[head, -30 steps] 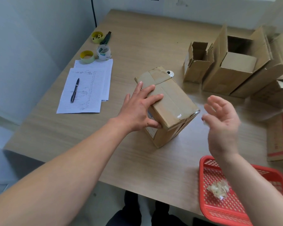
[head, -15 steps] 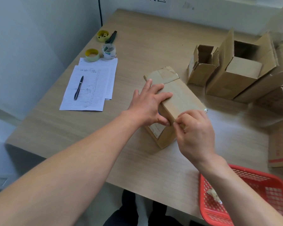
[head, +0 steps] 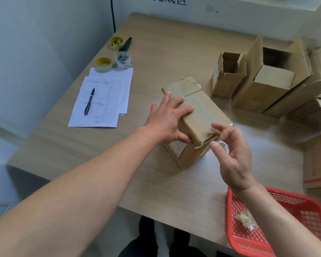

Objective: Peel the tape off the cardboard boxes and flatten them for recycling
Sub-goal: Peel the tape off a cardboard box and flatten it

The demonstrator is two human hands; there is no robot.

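Wood-grain table [head: 174,52] (pale wall [head: 35,43] behind).

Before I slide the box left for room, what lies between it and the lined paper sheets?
Head view: only bare wooden table between taped cardboard box and lined paper sheets.

sealed brown cardboard box [head: 198,115] tilted mid-table, torn tape strip [head: 212,135] lifted at its near corner

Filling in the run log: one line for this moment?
left hand: presses box | right hand: pinches tape, peeling at near corner | basket: holds tape scraps
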